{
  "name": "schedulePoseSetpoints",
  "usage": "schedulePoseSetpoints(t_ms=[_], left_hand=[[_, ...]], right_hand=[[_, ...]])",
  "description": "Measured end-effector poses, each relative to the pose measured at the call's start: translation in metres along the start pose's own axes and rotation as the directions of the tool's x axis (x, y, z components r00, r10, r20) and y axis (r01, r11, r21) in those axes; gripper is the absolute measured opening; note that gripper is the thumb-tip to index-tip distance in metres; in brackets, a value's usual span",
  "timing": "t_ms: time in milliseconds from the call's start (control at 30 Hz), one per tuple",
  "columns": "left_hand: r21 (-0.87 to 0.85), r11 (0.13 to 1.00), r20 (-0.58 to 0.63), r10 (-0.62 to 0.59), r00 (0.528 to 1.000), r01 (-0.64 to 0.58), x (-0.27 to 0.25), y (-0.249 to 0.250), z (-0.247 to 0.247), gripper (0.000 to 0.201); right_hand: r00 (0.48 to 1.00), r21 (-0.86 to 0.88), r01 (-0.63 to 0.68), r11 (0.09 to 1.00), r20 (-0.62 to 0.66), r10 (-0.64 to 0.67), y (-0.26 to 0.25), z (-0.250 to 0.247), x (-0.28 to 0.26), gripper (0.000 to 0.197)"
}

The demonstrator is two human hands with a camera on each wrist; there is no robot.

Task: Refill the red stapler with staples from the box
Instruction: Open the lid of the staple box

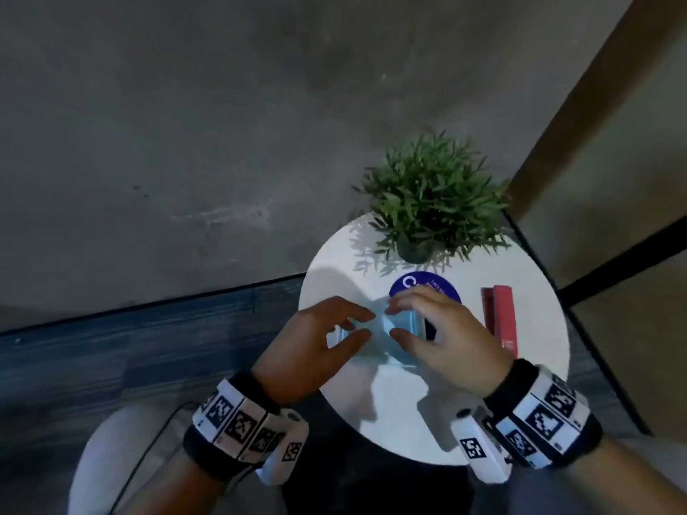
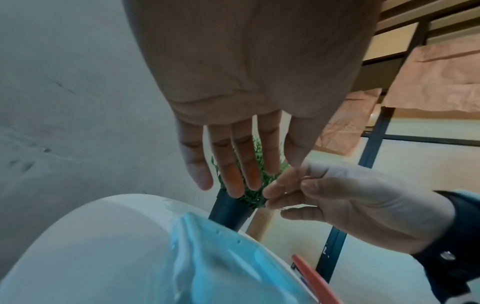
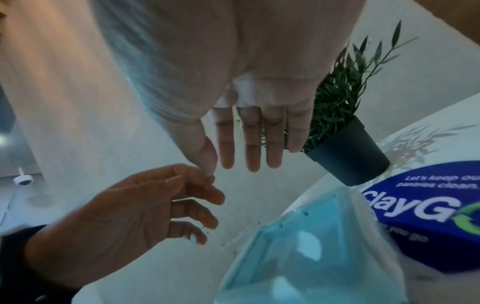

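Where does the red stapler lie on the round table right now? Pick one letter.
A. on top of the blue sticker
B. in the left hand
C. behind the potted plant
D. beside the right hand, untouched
D: in the head view the red stapler lies flat on the white round table just outside the right hand, which hovers with the left hand over the light blue box.
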State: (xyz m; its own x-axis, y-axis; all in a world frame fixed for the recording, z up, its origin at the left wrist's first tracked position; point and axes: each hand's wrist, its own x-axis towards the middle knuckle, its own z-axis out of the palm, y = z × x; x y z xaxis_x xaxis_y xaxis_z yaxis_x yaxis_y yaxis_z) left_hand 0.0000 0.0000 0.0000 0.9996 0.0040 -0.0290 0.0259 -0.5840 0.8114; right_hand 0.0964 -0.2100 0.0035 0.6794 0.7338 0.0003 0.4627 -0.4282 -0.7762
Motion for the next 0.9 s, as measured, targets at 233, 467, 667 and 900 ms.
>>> schedulePoseSetpoints(t_ms=[233, 467, 667, 900], left_hand=[[0.318, 0.948, -0.072, 0.020, 0.997, 0.003, -0.008, -0.029, 0.030, 0.070], [0.312, 0.935, 0.050, -0.192, 0.980, 0.167, 0.013, -0.028, 0.040, 0.059], [0.363, 0.906, 0.046, -0.250, 0.967, 0.217, 0.013, -0.013, 0.045, 0.053], [0.318, 0.906, 0.005, -0.297, 0.955, 0.280, 0.010, -0.023, 0.040, 0.053]], right_hand=[[0.973, -0.345, -0.122, 0.931, 0.144, 0.181, 0.019, 0.019, -0.006, 0.095], [0.949, -0.292, -0.193, 0.937, 0.189, 0.254, 0.039, 0.035, -0.009, 0.103], [0.970, -0.252, -0.188, 0.949, 0.103, 0.219, 0.050, 0.046, -0.019, 0.099], [0.970, -0.269, -0.189, 0.945, 0.101, 0.222, 0.051, 0.043, -0.022, 0.095]])
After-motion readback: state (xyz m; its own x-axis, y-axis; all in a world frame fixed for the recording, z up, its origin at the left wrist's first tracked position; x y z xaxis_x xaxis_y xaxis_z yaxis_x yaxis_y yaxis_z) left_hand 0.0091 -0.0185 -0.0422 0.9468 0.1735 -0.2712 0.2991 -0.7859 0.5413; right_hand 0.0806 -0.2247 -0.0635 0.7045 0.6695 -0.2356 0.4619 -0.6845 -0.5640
